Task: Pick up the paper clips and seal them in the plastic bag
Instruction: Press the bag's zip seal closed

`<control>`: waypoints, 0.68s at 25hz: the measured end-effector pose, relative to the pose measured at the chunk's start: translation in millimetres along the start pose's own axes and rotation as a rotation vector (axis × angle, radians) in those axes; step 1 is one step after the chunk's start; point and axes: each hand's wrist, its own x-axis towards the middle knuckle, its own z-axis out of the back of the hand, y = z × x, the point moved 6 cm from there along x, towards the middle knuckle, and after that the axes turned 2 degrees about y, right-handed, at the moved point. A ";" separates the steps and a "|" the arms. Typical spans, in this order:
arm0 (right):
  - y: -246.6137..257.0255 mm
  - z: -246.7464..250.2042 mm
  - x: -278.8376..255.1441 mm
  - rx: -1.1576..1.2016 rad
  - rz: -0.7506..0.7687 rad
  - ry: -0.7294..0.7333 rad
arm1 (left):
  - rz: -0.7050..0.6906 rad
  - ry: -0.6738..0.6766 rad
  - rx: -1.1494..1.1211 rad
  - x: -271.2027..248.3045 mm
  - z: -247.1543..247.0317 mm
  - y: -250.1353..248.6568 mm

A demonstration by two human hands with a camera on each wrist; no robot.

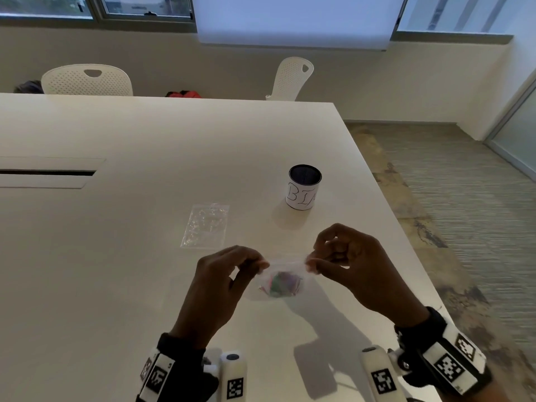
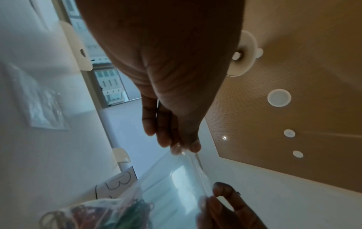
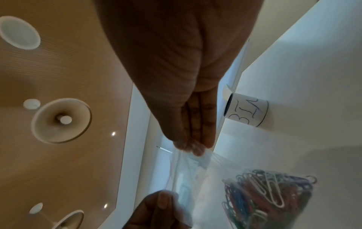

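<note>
A small clear plastic bag (image 1: 280, 282) hangs above the white table (image 1: 145, 227), with a bunch of coloured paper clips (image 1: 282, 284) lying in its bottom. My left hand (image 1: 262, 264) pinches the left end of the bag's top strip. My right hand (image 1: 311, 264) pinches the right end, stretching the strip between them. In the left wrist view my left hand (image 2: 182, 148) holds the zip strip (image 2: 197, 168). The right wrist view shows my right hand (image 3: 194, 148) on the bag's corner and the paper clips (image 3: 266, 199) through the plastic bag (image 3: 207, 182).
A second clear bag (image 1: 206, 226) lies flat on the table beyond my hands. A white cup marked BIN (image 1: 304, 187) stands at the right, near the table's right edge. Two white chairs (image 1: 87, 79) stand at the far side.
</note>
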 end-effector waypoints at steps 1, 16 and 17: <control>-3.7 1.6 -2.7 0.054 -0.045 0.005 | 0.043 0.018 -0.035 -1.9 -2.5 2.5; -61.5 5.8 6.1 0.007 -0.155 -0.055 | 0.193 0.177 -0.074 6.0 -38.1 43.6; -62.4 6.1 6.9 0.023 -0.156 -0.062 | 0.188 0.177 -0.075 6.9 -38.0 45.3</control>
